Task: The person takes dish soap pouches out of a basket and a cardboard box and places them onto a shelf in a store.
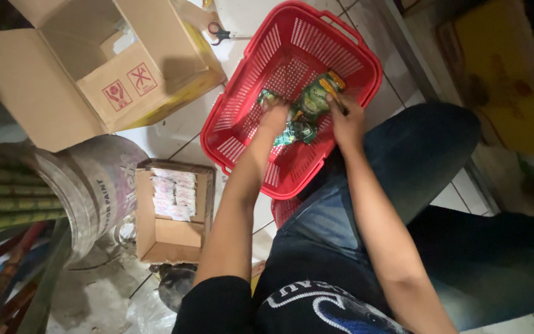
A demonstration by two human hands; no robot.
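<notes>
Hands [273,117] [346,120] on green packets [307,108], prob. gripping, in red basket [236,117].

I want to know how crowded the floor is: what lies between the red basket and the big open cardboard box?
Mostly bare pale floor tile separates the red basket from the open cardboard box in the head view; a pair of scissors lies at the far end.

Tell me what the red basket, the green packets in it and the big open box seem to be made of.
Red basket: moulded plastic, judging by its uniform colour and slotted lattice walls. Green packets, under both hands: probably thin plastic film or foil, since they crinkle and glint. Big open box: brown corrugated cardboard, matt, with folded flaps.
</notes>
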